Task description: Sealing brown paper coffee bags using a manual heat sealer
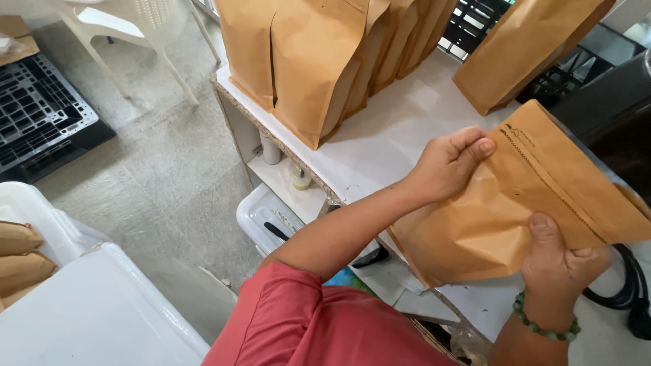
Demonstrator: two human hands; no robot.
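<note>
Left hand pinching brown paper pouch top, right hand gripping its lower edge, above white table

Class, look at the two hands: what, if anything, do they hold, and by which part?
Both hands hold one brown paper pouch. The left hand pinches its upper left edge near the zip strip; the right hand grips its lower edge, thumb on the front.
</note>
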